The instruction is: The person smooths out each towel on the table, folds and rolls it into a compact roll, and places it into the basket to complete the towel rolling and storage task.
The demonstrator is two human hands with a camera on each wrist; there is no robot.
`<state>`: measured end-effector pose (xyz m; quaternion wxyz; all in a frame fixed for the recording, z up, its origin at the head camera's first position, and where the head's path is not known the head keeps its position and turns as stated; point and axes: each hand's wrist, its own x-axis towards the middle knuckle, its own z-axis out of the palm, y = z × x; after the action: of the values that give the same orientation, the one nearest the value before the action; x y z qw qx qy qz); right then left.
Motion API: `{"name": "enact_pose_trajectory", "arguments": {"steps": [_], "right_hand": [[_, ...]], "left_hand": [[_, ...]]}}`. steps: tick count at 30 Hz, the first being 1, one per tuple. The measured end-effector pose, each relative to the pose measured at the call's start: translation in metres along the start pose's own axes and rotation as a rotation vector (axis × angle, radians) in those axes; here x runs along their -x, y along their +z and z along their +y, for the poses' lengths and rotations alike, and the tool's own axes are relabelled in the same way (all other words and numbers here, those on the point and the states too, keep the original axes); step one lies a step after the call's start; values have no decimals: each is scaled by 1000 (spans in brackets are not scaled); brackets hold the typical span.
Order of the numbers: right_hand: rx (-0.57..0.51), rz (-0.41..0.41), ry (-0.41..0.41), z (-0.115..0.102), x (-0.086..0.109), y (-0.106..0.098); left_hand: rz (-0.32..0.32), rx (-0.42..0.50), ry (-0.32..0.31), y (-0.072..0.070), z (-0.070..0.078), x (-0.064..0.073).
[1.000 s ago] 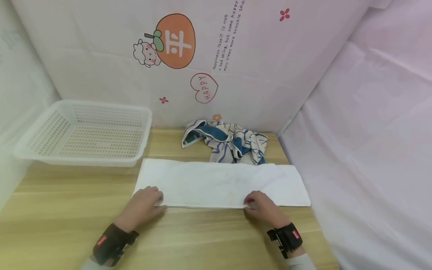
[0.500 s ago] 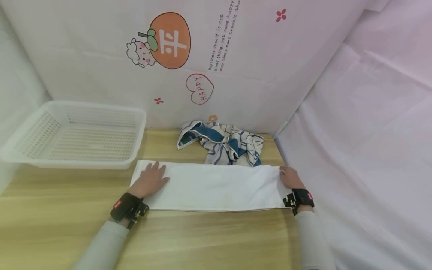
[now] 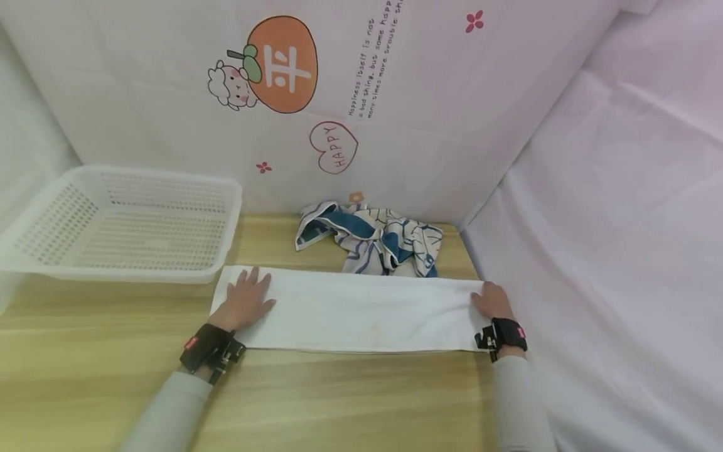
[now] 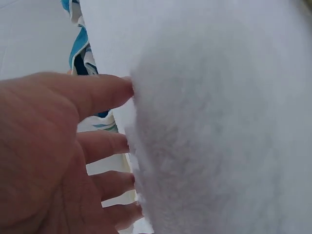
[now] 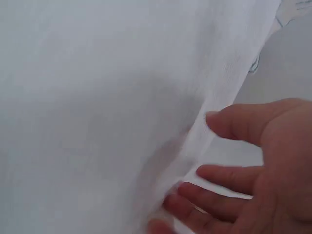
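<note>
A white towel (image 3: 350,311), folded into a long strip, lies across the wooden table. My left hand (image 3: 244,304) rests on its left end with the fingers spread. In the left wrist view, the fingertips of my left hand (image 4: 53,146) meet the towel's fuzzy surface (image 4: 209,122). My right hand (image 3: 492,301) is at the far right corner of the strip. Seen from the right wrist, my right hand (image 5: 263,165) touches the towel's edge with thumb and fingers apart and loosely extended. A faint yellowish mark shows near the strip's front middle.
Behind the towel lies a crumpled blue-and-cream patterned cloth (image 3: 373,235), against the printed back curtain (image 3: 412,144). A white perforated plastic basket (image 3: 147,273) stands at the back left. White fabric (image 3: 621,263) hangs along the right side of the wooden table (image 3: 339,402).
Both hands have left the towel's front edge: the left moved forward onto its left end, the right went to its far right corner. The strip's right part looks smoother.
</note>
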<state>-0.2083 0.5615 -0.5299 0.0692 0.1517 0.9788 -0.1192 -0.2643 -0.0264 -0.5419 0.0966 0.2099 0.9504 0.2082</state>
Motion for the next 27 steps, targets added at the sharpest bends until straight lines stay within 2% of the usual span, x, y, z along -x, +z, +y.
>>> {"name": "enact_pose_trajectory", "arguments": {"steps": [4,6,9,13,18,24,27], "right_hand": [[-9,33,129,9,21,-9],[-27,39,173,12,30,-13],[-58,52,209,14,38,-14],[-76,37,220,17,44,-9],[-78,44,205,25,50,3],[-143,174,201,23,59,17],[-155,233,171,20,62,18]], "left_hand": [[2,60,12,1,0,-8],[8,82,10,1,1,-12],[12,70,2,-3,3,-16],[34,45,-6,-18,10,-16],[58,166,-18,-38,22,-14],[103,292,89,-52,35,-18],[113,334,129,-56,41,-20]]}}
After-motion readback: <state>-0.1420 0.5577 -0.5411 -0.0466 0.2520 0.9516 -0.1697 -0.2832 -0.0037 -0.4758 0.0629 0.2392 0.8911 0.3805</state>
